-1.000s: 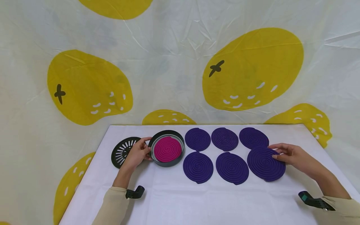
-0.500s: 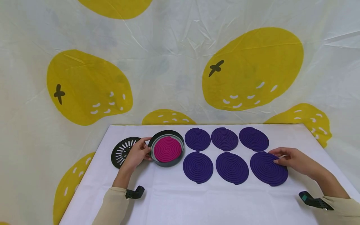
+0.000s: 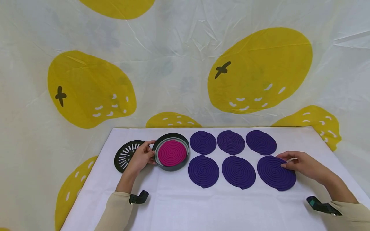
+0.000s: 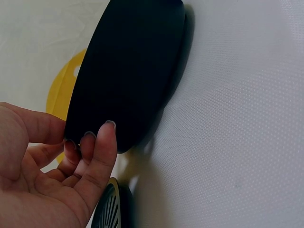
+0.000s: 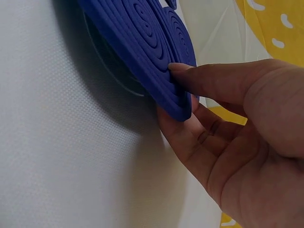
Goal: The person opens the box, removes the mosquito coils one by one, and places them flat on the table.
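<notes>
My left hand [image 3: 140, 157] pinches the left rim of a round dark mosquito coil tin [image 3: 180, 165]. In the left wrist view its fingertips [image 4: 108, 135] press on the tin's black outer wall. A pink mosquito coil [image 3: 172, 153] lies flat inside the tin. At the front right, my right hand [image 3: 303, 166] holds a purple mosquito coil [image 3: 273, 171] by its right edge. The right wrist view shows the thumb on top of this coil [image 5: 142, 33] and fingers beneath, with that edge raised over the white cloth and a shadow under it.
Several other purple coils [image 3: 203, 171] lie flat in two rows right of the tin. A black slotted lid [image 3: 122, 158] rests to the left, partly hidden by the left hand. Behind the white table [image 3: 202, 208] hangs a lemon-print cloth [image 3: 173, 80].
The purple coil in my right hand has shifted right and nearer, and no longer overlaps the coil behind it. During the last half second it stayed put. My left hand and the tin kept still.
</notes>
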